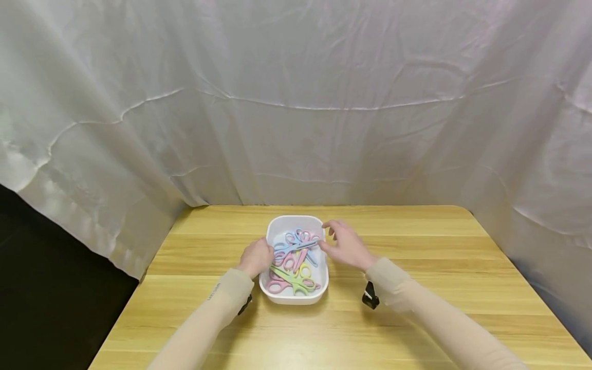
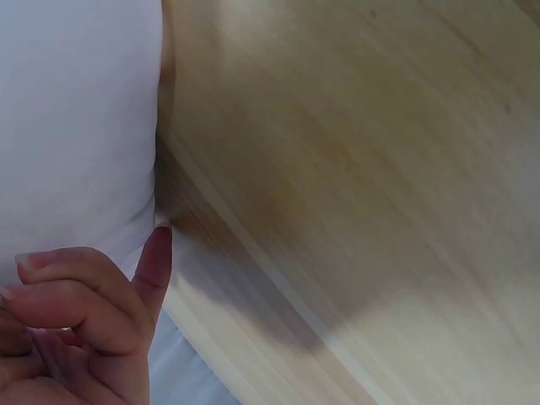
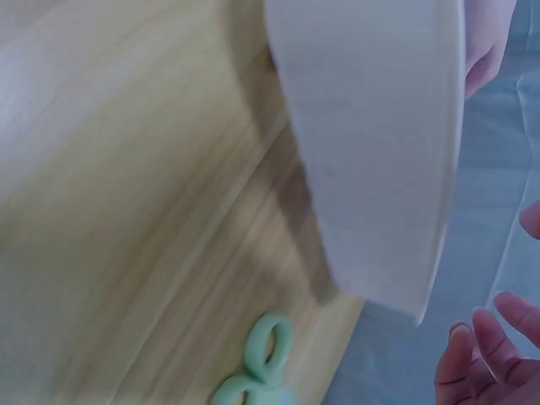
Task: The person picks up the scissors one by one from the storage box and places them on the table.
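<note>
A white plastic bin (image 1: 296,300) holds several pastel scissors. Light green scissors (image 1: 292,279) lie near its front, over pink ones (image 1: 276,287). Blue scissors (image 1: 296,247) cross the pile farther back, their tips toward the right wall. My left hand (image 1: 256,258) grips the bin's left side; in the left wrist view its fingers (image 2: 80,291) bend against the white wall (image 2: 76,126). Beside the right rim, my right hand (image 1: 347,246) hovers with loosely bent, spread fingers and holds nothing. The right wrist view shows those fingertips (image 3: 481,354) apart from the bin (image 3: 371,152).
A pale green scissors handle (image 3: 268,350) lies on the wooden table beside the bin, cut off by the right wrist view's lower edge. The wood-grain table (image 1: 430,288) extends to both sides. Grey curtains (image 1: 324,144) hang behind it.
</note>
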`<state>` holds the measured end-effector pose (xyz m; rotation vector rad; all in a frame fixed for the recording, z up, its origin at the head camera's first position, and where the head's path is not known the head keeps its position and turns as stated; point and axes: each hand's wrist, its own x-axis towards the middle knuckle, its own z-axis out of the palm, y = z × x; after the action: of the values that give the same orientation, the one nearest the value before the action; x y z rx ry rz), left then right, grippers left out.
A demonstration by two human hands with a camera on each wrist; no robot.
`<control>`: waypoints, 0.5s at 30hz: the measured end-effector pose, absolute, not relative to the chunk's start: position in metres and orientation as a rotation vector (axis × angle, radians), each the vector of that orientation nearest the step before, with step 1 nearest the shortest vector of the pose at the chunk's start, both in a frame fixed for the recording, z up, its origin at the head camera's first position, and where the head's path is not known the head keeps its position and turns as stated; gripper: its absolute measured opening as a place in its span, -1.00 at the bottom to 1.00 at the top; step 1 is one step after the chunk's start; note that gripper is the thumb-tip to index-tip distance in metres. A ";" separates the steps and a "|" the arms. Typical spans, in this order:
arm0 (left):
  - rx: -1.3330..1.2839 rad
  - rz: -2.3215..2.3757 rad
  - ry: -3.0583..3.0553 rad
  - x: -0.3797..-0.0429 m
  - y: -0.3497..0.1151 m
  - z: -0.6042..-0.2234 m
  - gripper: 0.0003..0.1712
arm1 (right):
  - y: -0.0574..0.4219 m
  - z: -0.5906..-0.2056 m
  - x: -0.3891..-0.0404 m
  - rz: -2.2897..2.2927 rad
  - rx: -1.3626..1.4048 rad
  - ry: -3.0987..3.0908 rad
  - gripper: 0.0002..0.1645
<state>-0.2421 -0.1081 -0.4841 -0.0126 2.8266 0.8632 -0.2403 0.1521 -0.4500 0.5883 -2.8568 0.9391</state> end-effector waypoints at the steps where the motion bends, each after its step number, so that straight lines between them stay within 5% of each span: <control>1: -0.015 0.863 2.825 -0.242 -0.108 -0.484 -0.50 | 0.149 -0.448 -0.239 0.948 0.602 -2.856 -0.40; 15: -0.022 0.893 2.805 -0.242 -0.109 -0.486 -0.55 | 0.111 -0.417 -0.241 1.304 0.693 -2.971 -0.53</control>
<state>-0.2420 -0.1085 -0.4859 -0.0224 2.8054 0.8931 -0.2413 0.1112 -0.4173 0.6933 -2.9710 1.3042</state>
